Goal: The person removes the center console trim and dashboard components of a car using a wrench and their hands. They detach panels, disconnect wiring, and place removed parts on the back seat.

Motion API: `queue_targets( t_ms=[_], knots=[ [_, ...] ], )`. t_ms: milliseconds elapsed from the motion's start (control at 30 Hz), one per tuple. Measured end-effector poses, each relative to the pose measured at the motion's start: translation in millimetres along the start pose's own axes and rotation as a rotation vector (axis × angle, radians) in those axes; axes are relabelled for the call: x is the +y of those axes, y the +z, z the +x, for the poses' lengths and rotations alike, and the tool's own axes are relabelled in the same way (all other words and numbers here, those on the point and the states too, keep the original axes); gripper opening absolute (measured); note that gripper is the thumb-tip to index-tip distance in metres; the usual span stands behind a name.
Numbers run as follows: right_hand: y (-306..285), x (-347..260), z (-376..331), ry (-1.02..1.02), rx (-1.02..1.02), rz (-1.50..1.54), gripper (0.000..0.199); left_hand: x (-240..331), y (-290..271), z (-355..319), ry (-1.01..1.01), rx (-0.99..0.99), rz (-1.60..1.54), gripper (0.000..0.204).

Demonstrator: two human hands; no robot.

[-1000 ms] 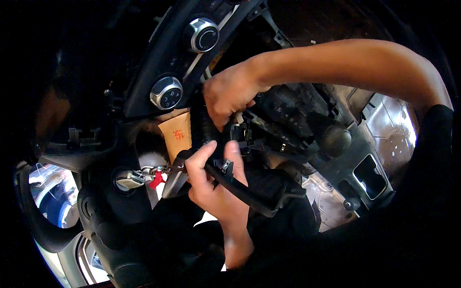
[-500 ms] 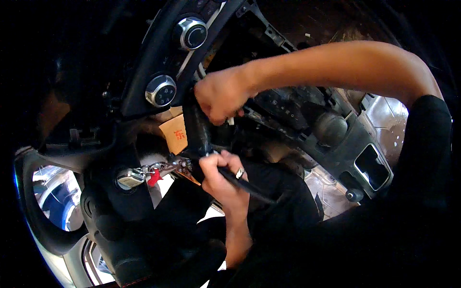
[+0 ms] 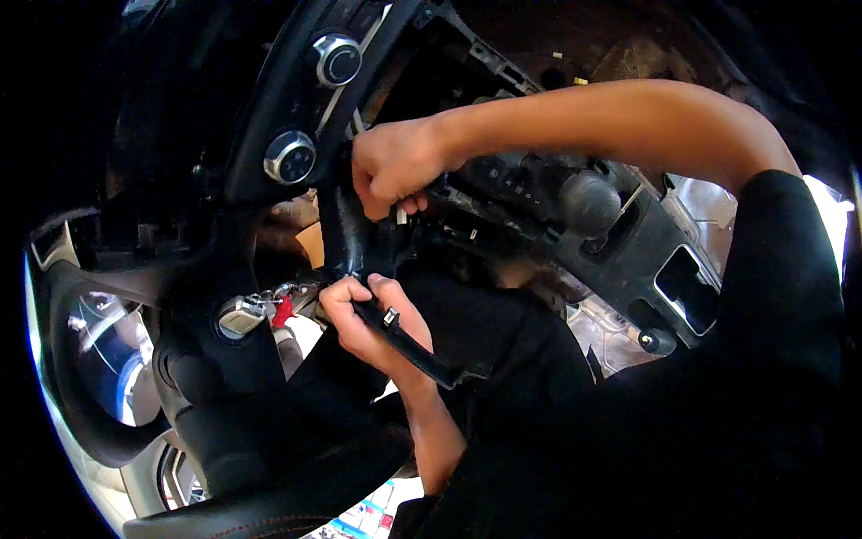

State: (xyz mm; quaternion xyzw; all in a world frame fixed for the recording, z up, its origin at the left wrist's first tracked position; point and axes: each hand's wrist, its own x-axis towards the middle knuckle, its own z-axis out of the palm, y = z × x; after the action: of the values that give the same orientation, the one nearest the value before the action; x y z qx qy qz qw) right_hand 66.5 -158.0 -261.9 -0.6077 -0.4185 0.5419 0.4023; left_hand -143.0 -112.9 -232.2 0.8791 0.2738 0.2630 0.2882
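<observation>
Fingers of your left hand [image 3: 364, 319] clench the black trim strip's [image 3: 415, 346] near end; your right hand [image 3: 392, 166] grips its far end, fist-tight.

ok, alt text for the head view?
Inside a car, the left hand grips a long black plastic trim strip below the dashboard, while the right hand pinches its upper end beside two round silver knobs.

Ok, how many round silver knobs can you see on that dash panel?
2. The upper knob sits near the panel's top; the lower knob is left of the right hand. Others may be hidden.
</observation>
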Motion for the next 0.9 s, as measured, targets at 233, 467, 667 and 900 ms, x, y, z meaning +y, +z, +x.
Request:
queue_targets(
  t_ms=[233, 467, 667, 900],
  knots=[
    [8.3, -28.2, -7.1, 0.041, 0.053, -0.272, 0.027, -9.1, -5.4, 12.6, 0.032, -0.038, 0.035, 0.022],
    [5.4, -3.3, -5.9, 0.029, 0.046, -0.052, 0.024, -11.4, 0.6, 2.2, 0.087, 0.019, 0.048, 0.023],
    [10.8, -11.6, -0.2, 0.043, 0.059, -0.124, 0.022, -21.2, -4.5, 3.8, 0.047, -0.01, 0.063, 0.023],
    [8.0, -10.6, -2.3, 0.018, 0.052, -0.324, 0.024, -20.4, 2.7, 5.4, 0.11, -0.079, 0.062, 0.022]
  ],
)
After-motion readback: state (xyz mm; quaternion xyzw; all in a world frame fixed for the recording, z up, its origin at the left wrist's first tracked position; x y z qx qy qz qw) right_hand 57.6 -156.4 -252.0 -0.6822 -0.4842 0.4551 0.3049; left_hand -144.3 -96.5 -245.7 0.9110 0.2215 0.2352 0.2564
